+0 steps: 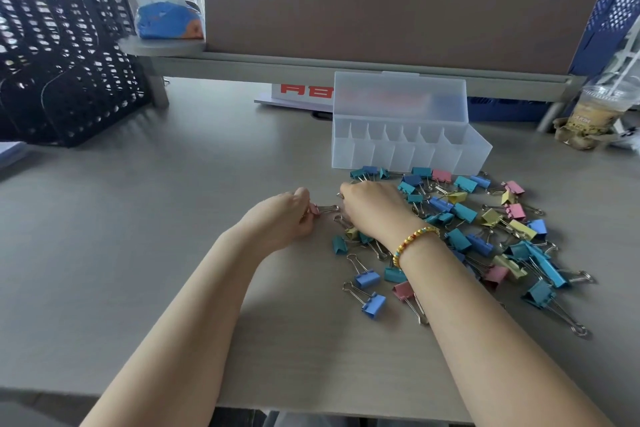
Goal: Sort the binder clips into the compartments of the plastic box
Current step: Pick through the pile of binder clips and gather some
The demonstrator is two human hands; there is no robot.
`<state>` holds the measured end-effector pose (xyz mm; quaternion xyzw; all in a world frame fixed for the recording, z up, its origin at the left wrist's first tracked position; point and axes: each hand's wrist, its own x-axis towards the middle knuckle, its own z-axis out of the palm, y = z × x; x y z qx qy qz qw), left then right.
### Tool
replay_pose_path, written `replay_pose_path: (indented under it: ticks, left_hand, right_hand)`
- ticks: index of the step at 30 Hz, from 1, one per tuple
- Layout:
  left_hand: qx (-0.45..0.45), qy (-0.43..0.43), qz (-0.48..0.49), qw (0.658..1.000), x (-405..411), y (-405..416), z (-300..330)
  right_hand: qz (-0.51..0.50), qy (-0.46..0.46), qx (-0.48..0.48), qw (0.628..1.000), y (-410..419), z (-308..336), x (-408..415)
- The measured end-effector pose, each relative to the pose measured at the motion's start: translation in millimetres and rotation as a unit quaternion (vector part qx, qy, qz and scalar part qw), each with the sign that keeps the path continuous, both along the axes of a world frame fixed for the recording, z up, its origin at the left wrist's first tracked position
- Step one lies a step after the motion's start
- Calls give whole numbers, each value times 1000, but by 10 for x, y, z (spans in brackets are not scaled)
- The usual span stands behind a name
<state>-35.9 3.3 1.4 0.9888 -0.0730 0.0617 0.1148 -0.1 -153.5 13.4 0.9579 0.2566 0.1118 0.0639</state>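
Fingers (304, 206) pinch pink clip (314, 209); plastic box (408, 152) seemingly empty.

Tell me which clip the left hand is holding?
The pink clip, pinched by the left hand, apart from the pile; its wire handles point toward the right hand.

We have single view only, head-worn, wide-angle; no second view to share scene with. We look forward and down from above near edge of desk (173, 253). Both forearms enter from bottom of frame and run away from us, left hand (287, 215) and right hand (370, 210) near centre, close under lens. Plastic box (408, 149) sits farther off, right of centre. Partition panel (398, 10) closes far side. Straight edges bow toward frame borders.
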Motion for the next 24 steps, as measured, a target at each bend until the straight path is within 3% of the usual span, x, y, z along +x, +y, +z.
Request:
replay_pose_path:
  ticks: [3,6,8,9,10,11,13,14,16,18,20,21,22,24]
  left_hand:
    - [64,-28,8,998,75,-53,-73]
    - [65,-19,10,998,117,-56,-115]
    - [-26,-12,42,999,126,-15,-111]
    - [-116,-9,66,991,121,-1,-82]
    - [-246,1,92,965,108,-1,-43]
    - [-399,20,108,910,91,-21,3]
    - [-636,73,104,761,73,-98,95]
    - [-700,98,98,701,79,-155,132]
    - [-763,148,93,623,104,-294,211]
    - [-796,180,85,571,139,-437,285]
    - [-805,196,65,556,148,-565,327]
    - [-791,195,49,579,145,-617,326]
    - [-760,186,33,622,145,-654,299]
    - [-642,162,10,749,135,-695,236]
  right_hand:
    - [-3,-10,20,1000,-24,-34,31]
    - [-36,32,171,984,-115,8,51]
    - [-66,134,347,926,-203,80,52]
    - [-76,197,444,871,-256,111,56]
    - [-76,259,536,800,-312,137,54]
    - [-70,317,612,721,-371,153,47]
    - [-57,406,703,582,-486,170,25]
    - [-52,435,722,535,-538,175,14]
    - [-35,466,742,480,-617,174,-8]
    - [-16,466,749,471,-670,169,-18]
    - [-15,444,734,515,-718,156,-30]
    - [-19,430,720,544,-747,141,-35]
    - [-23,416,701,578,-771,136,-46]
    - [-46,375,629,679,-827,131,-56]
